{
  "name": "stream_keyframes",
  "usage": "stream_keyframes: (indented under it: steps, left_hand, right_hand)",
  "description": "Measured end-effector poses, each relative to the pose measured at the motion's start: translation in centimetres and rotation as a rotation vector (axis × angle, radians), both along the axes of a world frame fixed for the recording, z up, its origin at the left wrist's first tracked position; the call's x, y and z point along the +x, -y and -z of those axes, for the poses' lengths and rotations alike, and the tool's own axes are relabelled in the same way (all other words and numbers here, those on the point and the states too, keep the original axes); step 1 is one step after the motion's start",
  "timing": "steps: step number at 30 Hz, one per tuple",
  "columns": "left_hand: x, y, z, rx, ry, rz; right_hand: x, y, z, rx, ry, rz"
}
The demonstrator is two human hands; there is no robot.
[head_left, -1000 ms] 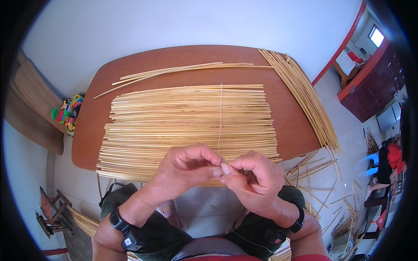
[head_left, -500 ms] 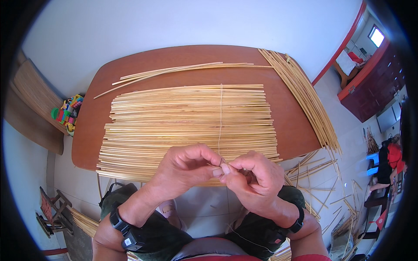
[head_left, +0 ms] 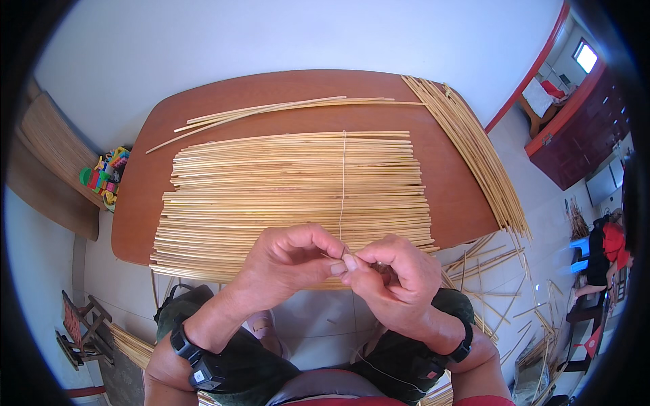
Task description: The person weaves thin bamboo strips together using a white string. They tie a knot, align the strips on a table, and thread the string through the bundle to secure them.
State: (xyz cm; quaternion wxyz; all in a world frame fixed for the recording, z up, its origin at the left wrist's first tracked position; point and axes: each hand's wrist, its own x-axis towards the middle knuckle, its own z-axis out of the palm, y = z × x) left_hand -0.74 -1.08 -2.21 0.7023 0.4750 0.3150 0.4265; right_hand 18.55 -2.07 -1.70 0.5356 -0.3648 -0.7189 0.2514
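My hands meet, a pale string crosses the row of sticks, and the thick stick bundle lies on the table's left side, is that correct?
Not quite: the head view shows the thick stick bundle on the right side of the table. Your left hand and right hand do meet, and a pale string crosses the row of sticks.

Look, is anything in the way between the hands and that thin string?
Nothing visible is: the string runs over the sticks right to where the left hand and right hand meet. They hide its near end.
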Motion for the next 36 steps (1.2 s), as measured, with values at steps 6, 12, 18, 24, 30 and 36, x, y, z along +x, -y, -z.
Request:
stream_keyframes:
  steps: [6, 12, 18, 24, 30, 36]
  left_hand:
    - [-0.06, 0.00, -0.16, -0.009, -0.024, -0.002]
    - [-0.02, 0.00, -0.13, 0.014, 0.012, 0.012]
    - [-0.03, -0.06, -0.05, 0.048, 0.012, 0.024]
    - [-0.14, 0.05, -0.23, -0.001, 0.005, 0.012]
    - [-0.17, -0.06, -0.09, 0.053, 0.004, 0.033]
    - [-0.25, -0.08, -0.08, 0.049, -0.002, 0.033]
  right_hand:
    - [0.25, -0.01, -0.24, 0.013, 0.037, -0.013]
    - [0.07, 0.00, -0.01, 0.001, 0.012, -0.014]
    - [0.18, 0.01, -0.03, 0.015, 0.007, -0.022]
    - [0.09, -0.02, 0.09, -0.001, 0.000, -0.027]
    - [0.07, -0.02, 0.08, -0.004, 0.004, -0.027]
    - [-0.03, -0.10, 0.01, -0.011, -0.001, -0.033]
